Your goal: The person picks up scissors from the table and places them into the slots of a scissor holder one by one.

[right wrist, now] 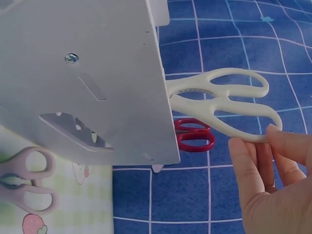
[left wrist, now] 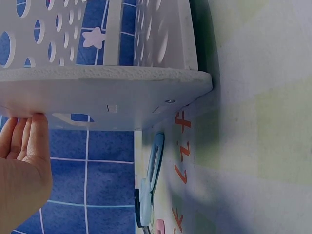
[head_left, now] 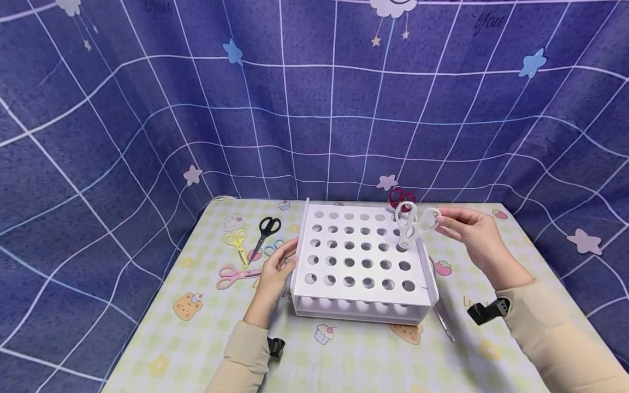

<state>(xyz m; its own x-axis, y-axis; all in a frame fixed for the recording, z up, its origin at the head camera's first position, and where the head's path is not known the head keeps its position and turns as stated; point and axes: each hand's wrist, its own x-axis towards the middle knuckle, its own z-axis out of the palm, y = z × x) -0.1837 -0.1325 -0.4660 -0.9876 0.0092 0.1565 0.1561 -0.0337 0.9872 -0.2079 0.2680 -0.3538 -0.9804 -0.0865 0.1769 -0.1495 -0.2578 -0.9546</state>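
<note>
A white rack (head_left: 349, 245) with rows of round holes stands on the table. My left hand (head_left: 277, 273) rests its fingers against the rack's left side panel (left wrist: 112, 97). At the right side, my right hand (head_left: 467, 229) pinches one handle loop of white scissors (head_left: 414, 222) between thumb and fingers. The white scissors point down at a hole in the right column, handles above the rack; their blades are hidden in the right wrist view. Red scissors (right wrist: 195, 135) show their handles at the rack's back right corner, close to the white pair.
Left of the rack lie yellow scissors (head_left: 237, 243), black scissors (head_left: 267, 230), pink scissors (head_left: 231, 277) and partly hidden light blue scissors (left wrist: 152, 170). Scissors with greyish-purple handles (right wrist: 36, 180) lie right of the rack. A blue gridded curtain (head_left: 314, 109) hangs behind the checked tablecloth (head_left: 368, 360).
</note>
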